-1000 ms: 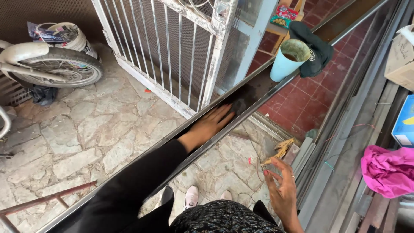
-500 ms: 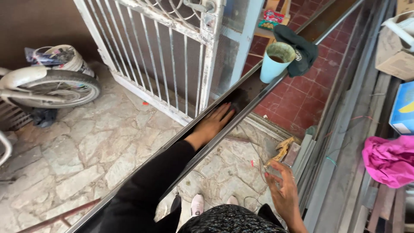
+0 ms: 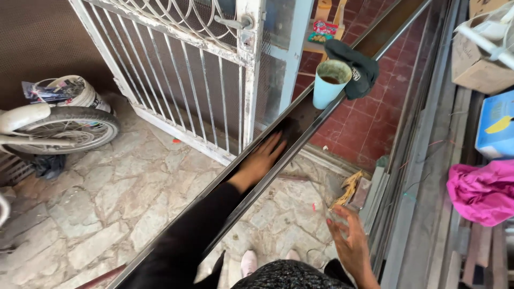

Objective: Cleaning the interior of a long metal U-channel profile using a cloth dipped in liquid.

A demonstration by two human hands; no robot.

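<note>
Left hand (image 3: 265, 155) pressed flat, fingers spread, wiping the long dark metal channel (image 3: 310, 115); right hand (image 3: 350, 243) open, empty. Next: slide toward the blue cup (image 3: 329, 83).

A home yard used as a metalwork spot, white barred gate (image 3: 182, 80) at the back, bicycle wheel (image 3: 59, 128) left of the gate, stone paving (image 3: 107, 198) below it, stacked metal profiles (image 3: 428, 176) far right of it, cardboard box (image 3: 482, 64) above those.

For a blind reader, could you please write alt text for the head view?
A person's left hand presses flat on a long metal channel; the right hand hovers open. A blue cup stands on the channel beside a white gate.
</note>
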